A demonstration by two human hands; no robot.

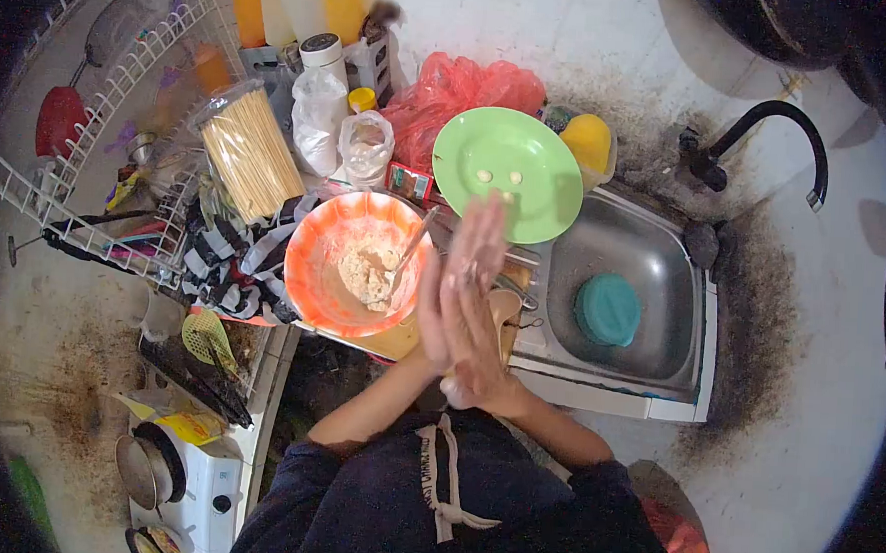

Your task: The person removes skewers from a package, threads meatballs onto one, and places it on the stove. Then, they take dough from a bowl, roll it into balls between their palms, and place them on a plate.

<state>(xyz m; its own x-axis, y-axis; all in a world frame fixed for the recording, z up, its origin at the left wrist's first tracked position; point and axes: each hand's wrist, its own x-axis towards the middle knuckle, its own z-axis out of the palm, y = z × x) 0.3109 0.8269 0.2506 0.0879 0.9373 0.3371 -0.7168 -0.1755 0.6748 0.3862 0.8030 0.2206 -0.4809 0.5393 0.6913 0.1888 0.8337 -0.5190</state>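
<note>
In front of my chest, my left hand (433, 316) and my right hand (473, 323) lie palm to palm, fingers stretched out and slightly blurred. Pale residue shows on the skin. Whatever lies between the palms is hidden. To their left stands an orange and white bowl (307, 259) holding a crumbly, pale dough (365, 275), with a metal spoon (415, 243) leaning in it. Just beyond my fingertips is a green plate (543, 187) with several small pale dough balls (515, 178) on it.
A steel sink (668, 288) with a teal bowl (608, 309) and a black faucet (772, 114) is at the right. Wrapped skewers (252, 154), a red plastic bag (463, 87) and a white dish rack (100, 128) line the back and left. A stove (201, 494) stands lower left.
</note>
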